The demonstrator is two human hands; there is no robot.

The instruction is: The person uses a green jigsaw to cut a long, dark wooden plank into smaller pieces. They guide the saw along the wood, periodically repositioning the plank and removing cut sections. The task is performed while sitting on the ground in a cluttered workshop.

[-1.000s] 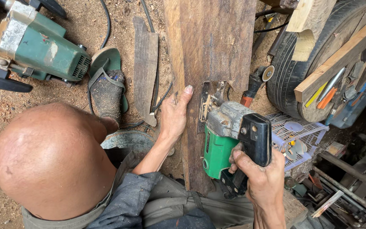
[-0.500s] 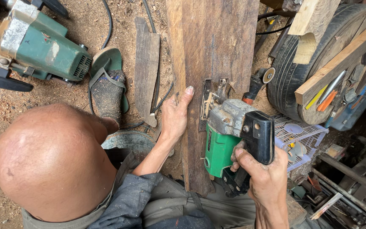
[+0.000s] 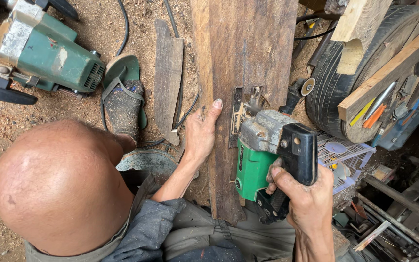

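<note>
Two hands on the job: the right hand (image 3: 302, 198) is wrapped tight round the black handle of a green and grey jigsaw (image 3: 265, 151), which sits on the long wooden plank (image 3: 248, 58). Left hand (image 3: 201, 133) lies flat on the plank just beside the saw, fingers stretched out. Another green power tool (image 3: 44, 53) rests on the sawdust, well apart.

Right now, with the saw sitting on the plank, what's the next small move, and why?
Probably ease the green jigsaw a little farther along the wooden plank. Its base plate lies flat on the board, the right hand grips the black handle, and the left hand presses the plank's edge beside the saw. Uncut wood lies ahead; the blade itself is hidden.
</note>
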